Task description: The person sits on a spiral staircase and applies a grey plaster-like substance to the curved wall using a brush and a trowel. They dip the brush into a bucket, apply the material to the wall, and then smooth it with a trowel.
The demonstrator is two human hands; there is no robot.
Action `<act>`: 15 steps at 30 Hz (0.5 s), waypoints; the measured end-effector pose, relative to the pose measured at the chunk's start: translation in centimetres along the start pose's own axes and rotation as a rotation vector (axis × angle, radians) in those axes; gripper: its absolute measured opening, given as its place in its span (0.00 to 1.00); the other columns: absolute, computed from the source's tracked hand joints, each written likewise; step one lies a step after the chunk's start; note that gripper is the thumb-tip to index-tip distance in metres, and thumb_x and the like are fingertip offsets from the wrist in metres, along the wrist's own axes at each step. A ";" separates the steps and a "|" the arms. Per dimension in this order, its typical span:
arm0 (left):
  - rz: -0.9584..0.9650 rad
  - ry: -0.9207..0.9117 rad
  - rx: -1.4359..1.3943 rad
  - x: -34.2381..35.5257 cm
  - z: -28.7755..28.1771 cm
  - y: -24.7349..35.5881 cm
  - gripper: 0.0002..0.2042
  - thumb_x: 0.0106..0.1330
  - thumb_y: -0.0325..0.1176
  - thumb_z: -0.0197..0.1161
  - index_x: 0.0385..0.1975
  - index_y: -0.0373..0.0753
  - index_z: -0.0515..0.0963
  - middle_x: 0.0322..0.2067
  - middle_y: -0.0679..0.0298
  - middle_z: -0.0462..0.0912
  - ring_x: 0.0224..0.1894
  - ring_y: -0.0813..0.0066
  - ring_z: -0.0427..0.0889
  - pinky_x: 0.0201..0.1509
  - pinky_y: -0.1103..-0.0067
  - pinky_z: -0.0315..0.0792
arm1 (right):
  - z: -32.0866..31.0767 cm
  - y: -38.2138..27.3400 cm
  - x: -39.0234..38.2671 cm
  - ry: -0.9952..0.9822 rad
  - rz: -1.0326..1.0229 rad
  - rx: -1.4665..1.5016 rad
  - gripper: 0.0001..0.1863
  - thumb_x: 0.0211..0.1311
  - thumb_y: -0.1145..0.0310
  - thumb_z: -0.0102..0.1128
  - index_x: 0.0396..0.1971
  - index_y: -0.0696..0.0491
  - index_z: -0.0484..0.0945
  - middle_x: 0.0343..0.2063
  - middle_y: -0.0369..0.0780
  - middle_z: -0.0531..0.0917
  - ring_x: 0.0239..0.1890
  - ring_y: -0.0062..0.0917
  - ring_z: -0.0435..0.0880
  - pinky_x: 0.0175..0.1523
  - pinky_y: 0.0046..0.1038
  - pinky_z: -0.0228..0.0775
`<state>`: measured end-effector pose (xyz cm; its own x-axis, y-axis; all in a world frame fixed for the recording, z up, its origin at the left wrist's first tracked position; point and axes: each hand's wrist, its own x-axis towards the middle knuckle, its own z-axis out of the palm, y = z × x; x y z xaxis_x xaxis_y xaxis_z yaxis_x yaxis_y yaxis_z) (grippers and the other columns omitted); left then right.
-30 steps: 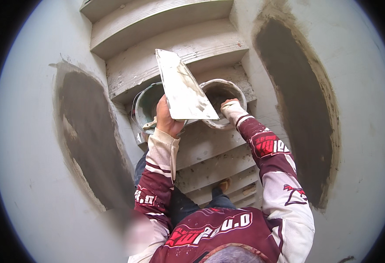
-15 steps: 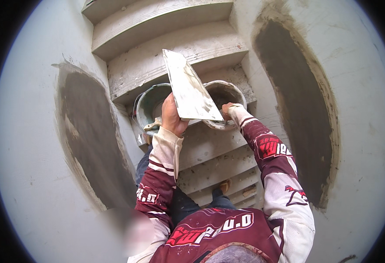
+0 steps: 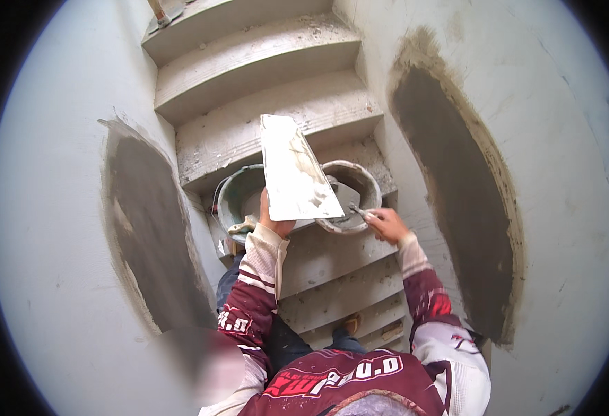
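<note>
My left hand (image 3: 271, 213) grips a plasterer's float (image 3: 292, 163) from below, its long pale face turned up and smeared with grey plaster. At the right bucket (image 3: 376, 184), my right hand (image 3: 387, 226) is closed around the handle of a small trowel (image 3: 357, 209). The trowel's end reaches over the rim toward the grey mix (image 3: 349, 197) inside; the blade cannot be made out clearly. The float covers part of both buckets. Beside my left hand, a brush (image 3: 242, 227) rests on the near rim of the left bucket (image 3: 229, 187).
Both buckets stand on a concrete stair tread (image 3: 304, 274), with steps rising beyond and descending toward my feet. Walls close in on both sides, with dark plaster patches on the left (image 3: 145, 215) and right (image 3: 457, 187). A wooden-handled tool (image 3: 157, 12) lies on an upper step.
My right hand has drawn back out of the right bucket toward its near right rim, bringing the trowel handle into sight. The float sits lower in the view, still in my left hand.
</note>
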<state>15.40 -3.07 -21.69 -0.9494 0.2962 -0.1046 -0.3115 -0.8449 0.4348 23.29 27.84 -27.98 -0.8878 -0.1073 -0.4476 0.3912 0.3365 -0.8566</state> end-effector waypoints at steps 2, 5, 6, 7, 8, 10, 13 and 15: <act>-0.078 -0.028 0.004 0.2 -0.8 -0.1 0.17 0.74 0.37 0.46 0.54 0.33 0.72 0.45 0.57 0.81 0.45 0.63 0.83 0.51 0.67 0.80 | 0.9 -2.0 -3.6 0.186 -0.083 0.078 0.21 0.63 0.60 0.60 0.50 0.58 0.80 0.30 0.40 0.83 0.22 0.22 0.81 0.27 0.26 0.74; -0.133 -0.105 0.051 0.6 -1.9 -0.8 0.15 0.72 0.35 0.50 0.52 0.35 0.72 0.43 0.57 0.80 0.45 0.64 0.82 0.51 0.66 0.79 | 2.6 -3.7 -6.4 0.519 -0.382 -0.099 0.22 0.61 0.66 0.58 0.53 0.59 0.77 0.40 0.47 0.85 0.37 0.35 0.84 0.46 0.32 0.77; -0.127 -0.091 0.170 0.1 -1.1 -1.0 0.12 0.71 0.34 0.53 0.50 0.35 0.72 0.41 0.59 0.79 0.45 0.66 0.81 0.50 0.67 0.79 | 3.3 -5.1 -7.2 0.565 -0.400 -0.066 0.22 0.60 0.68 0.60 0.54 0.59 0.76 0.43 0.50 0.83 0.45 0.41 0.83 0.54 0.34 0.72; -0.142 -0.105 0.215 0.0 -0.5 -1.0 0.12 0.71 0.32 0.54 0.49 0.35 0.72 0.41 0.59 0.79 0.44 0.66 0.81 0.50 0.67 0.79 | 3.9 -6.4 -7.4 0.631 -0.468 -0.134 0.22 0.59 0.69 0.61 0.54 0.59 0.76 0.44 0.50 0.82 0.45 0.41 0.82 0.54 0.34 0.72; -0.155 -0.116 0.261 -0.4 0.1 -0.8 0.11 0.70 0.31 0.54 0.49 0.35 0.72 0.40 0.60 0.78 0.44 0.67 0.81 0.49 0.68 0.79 | 4.7 -7.6 -7.5 0.693 -0.534 -0.201 0.22 0.59 0.70 0.62 0.54 0.59 0.75 0.45 0.50 0.82 0.46 0.42 0.82 0.54 0.34 0.73; -0.209 -0.140 0.293 -0.6 0.9 -0.9 0.11 0.70 0.30 0.55 0.49 0.36 0.72 0.39 0.61 0.78 0.43 0.66 0.81 0.48 0.68 0.79 | 5.9 -8.4 -7.1 0.782 -0.610 -0.264 0.24 0.57 0.71 0.65 0.54 0.57 0.74 0.45 0.49 0.79 0.48 0.44 0.80 0.53 0.36 0.72; -0.354 -0.155 -0.012 -1.0 3.9 -0.4 0.12 0.70 0.31 0.56 0.50 0.36 0.72 0.40 0.60 0.79 0.43 0.63 0.82 0.48 0.65 0.79 | 7.5 -7.3 -5.9 0.818 -0.627 -0.296 0.25 0.55 0.71 0.67 0.54 0.56 0.74 0.45 0.48 0.79 0.47 0.43 0.80 0.53 0.36 0.72; -0.389 -0.141 -0.145 -1.1 4.9 -0.2 0.13 0.69 0.33 0.56 0.51 0.36 0.72 0.41 0.59 0.79 0.43 0.62 0.82 0.48 0.63 0.80 | 8.3 -5.9 -5.3 0.821 -0.679 -0.342 0.25 0.55 0.71 0.69 0.54 0.55 0.75 0.45 0.47 0.79 0.47 0.42 0.79 0.53 0.37 0.72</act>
<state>16.74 -1.08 -17.30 -0.7488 0.6539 -0.1079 -0.6566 -0.7096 0.2558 27.68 18.62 -22.67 -0.8321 0.2406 0.4997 -0.2108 0.6961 -0.6863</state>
